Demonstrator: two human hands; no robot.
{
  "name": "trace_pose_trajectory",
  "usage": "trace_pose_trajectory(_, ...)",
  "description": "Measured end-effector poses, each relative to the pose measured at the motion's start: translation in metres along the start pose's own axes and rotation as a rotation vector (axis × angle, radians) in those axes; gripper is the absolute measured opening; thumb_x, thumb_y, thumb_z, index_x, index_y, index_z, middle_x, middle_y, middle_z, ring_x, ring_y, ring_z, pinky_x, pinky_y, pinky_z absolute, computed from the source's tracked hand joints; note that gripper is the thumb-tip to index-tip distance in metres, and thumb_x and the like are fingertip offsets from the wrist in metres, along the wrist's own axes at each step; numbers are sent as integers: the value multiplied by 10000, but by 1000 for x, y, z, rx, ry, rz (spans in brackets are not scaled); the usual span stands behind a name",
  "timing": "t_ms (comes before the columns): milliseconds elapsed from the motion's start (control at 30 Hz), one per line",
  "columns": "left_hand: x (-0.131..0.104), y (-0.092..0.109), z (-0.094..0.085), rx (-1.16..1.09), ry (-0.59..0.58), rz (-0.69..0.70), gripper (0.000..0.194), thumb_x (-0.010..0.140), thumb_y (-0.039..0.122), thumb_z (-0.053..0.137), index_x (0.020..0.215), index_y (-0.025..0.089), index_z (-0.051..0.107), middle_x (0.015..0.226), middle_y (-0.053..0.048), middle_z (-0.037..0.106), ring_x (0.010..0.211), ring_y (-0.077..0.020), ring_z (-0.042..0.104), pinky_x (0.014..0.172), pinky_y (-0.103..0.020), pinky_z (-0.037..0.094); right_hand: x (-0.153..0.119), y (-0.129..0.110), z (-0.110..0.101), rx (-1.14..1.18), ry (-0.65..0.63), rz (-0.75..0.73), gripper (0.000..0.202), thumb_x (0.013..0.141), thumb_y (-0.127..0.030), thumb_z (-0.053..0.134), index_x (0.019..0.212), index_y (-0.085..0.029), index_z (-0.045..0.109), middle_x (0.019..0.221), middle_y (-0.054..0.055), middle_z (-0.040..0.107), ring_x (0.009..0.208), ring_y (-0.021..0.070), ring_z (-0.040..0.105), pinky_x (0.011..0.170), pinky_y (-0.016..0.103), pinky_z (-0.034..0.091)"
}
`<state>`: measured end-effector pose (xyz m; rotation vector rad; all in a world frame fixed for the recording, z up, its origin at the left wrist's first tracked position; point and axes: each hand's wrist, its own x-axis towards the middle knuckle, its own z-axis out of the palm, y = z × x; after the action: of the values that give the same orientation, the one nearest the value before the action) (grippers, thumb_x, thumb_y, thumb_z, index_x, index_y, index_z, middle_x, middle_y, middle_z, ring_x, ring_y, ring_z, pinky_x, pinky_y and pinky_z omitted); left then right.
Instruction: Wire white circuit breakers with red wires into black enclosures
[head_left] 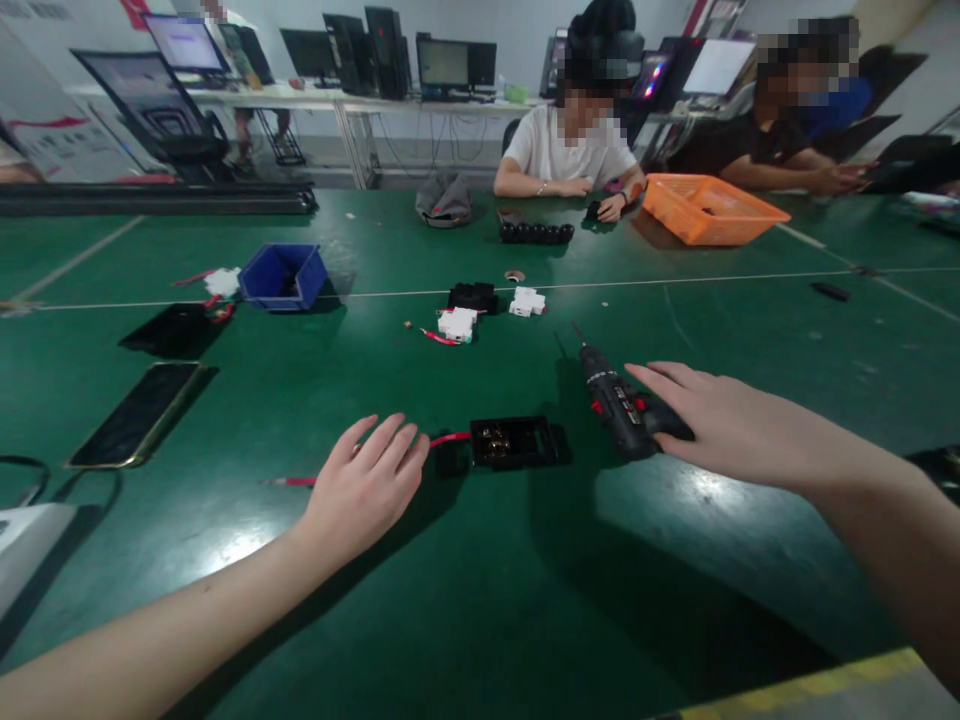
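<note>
My left hand (pixel 369 478) lies over a red wire (pixel 450 438), its fingers loosely stretched and partly covering the wire. To its right, that wire runs into a small open black case (pixel 514 443) with brassy metal parts inside; its bare end sticks out left of the hand. My right hand (pixel 705 415) is at the handle of a black cordless screwdriver (pixel 619 405) with red buttons. Thumb and fingers are spread apart on either side of the handle, not wrapped round it. The screwdriver lies on the green table (pixel 480 600), its bit pointing away from me.
White modules (pixel 457 323) and a black part (pixel 472 297) lie ahead. At left are a blue bin (pixel 283 277), a black cover (pixel 169 328) and a phone (pixel 141 415). An orange basket (pixel 709 210) stands near a person (pixel 574 160) sitting opposite.
</note>
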<state>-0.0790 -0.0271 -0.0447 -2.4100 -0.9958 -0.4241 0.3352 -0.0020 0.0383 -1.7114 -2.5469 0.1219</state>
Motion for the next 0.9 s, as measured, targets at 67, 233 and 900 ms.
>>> trace_pose_trajectory(67,-5,9,-12,-45,51,52,248,942,184,598,1176,149,673,1230,-118,703,1217,-290,603,1006,-462,454,-6,-35,-1,-40,37,-86,473,944,-367,524,1379,-189,576,1200,164,697,1013,339,670,851,465,498)
trace_pose_trajectory(233,-23,53,-55,-483,-55,238,138,887,262,644,767,217,593,727,-9,648,659,-164,575,568,-331,417,-25,-135,58,63,-30,-763,262,942,-309,559,709,-209,627,646,8,627,581,149,531,569,329,347)
trace_pose_trajectory(900,-26,55,-9,-1070,-260,332,355,877,278,646,590,201,452,566,18,536,513,-122,464,462,-338,330,-12,-151,128,551,-222,-937,411,1045,-368,494,675,-197,551,602,-31,580,569,108,504,540,284,316)
